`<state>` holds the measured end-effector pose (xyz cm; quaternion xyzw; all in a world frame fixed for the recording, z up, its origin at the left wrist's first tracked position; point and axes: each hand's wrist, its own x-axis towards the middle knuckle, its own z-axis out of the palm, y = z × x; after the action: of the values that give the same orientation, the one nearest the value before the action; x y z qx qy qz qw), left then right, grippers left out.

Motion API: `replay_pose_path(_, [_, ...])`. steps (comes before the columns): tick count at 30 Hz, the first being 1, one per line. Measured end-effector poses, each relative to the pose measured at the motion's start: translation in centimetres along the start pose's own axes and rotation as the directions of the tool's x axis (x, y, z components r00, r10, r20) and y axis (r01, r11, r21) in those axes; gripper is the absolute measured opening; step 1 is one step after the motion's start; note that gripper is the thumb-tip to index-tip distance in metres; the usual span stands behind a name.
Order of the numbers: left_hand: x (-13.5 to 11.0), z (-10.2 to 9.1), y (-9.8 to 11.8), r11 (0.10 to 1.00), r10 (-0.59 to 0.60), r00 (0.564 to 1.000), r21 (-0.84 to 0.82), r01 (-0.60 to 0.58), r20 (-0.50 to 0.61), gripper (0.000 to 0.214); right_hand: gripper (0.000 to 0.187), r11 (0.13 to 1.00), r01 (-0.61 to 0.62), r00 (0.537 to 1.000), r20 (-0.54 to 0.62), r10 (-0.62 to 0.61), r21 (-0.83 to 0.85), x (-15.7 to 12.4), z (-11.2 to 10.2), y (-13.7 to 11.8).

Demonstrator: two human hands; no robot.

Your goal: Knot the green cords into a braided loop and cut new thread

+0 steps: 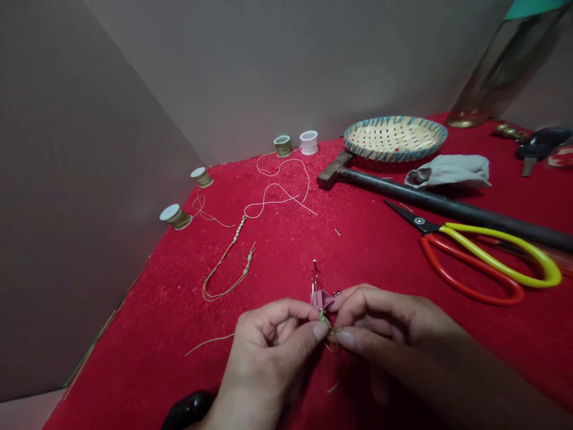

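Observation:
My left hand (pixel 282 346) pinches a short green and tan braided cord (pixel 323 316) between thumb and forefinger. Close beside it, my right hand (pixel 385 334) has its thumb and forefinger closed on the tan strands at the cord's lower end. A pink binder clip (pixel 321 298) grips the cord's top, just beyond my fingertips. Behind the clip a nail (pixel 314 264) stands up from the red cloth. One loose tan thread (pixel 208 341) runs out to the left from under my left hand, and other ends hang below my fingers.
Red cloth (pixel 170 310) covers the table. A partly braided cord (pixel 224 254) lies left of centre, with several thread spools (pixel 175 216) behind. Scissors (pixel 474 263), a hammer (pixel 425 194), a white pouch (pixel 456 170) and a woven basket (pixel 396 138) lie to the right. A bottle (pixel 496 71) stands farther back.

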<state>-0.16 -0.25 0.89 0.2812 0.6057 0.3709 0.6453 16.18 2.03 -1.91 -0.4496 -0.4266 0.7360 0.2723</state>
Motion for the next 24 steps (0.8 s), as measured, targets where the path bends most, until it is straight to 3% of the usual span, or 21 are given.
replay_pose_path(5, [0.2,0.0,-0.4,0.996,0.082,0.996,0.048,-0.081,-0.021,0.033,0.009,0.999,0.033,0.995,-0.092,-0.036,-0.038,0.3,0.1,-0.5])
replay_pose_path(9, [0.6,0.3,0.0,0.989,0.123,0.991,0.077,-0.127,0.052,0.025,0.019,0.999,0.019,0.996,-0.084,-0.015,0.048,0.7,0.0,-0.6])
replay_pose_path(14, [1.1,0.8,1.2,0.962,0.252,0.966,0.090,-0.257,0.058,0.010,0.018,0.985,0.142,0.989,-0.043,-0.138,0.102,1.7,-0.4,-0.5])
replay_pose_path(20, [0.8,0.8,1.4,0.913,0.303,0.950,0.262,-0.311,0.071,0.017,0.030,0.970,0.145,0.989,-0.002,-0.147,0.194,1.9,-0.3,-0.7])
replay_pose_path(24, [0.8,0.5,0.8,0.868,0.295,0.952,0.394,-0.302,0.078,0.024,0.026,0.959,0.131,0.991,0.001,-0.136,0.250,1.6,-0.2,-0.6])
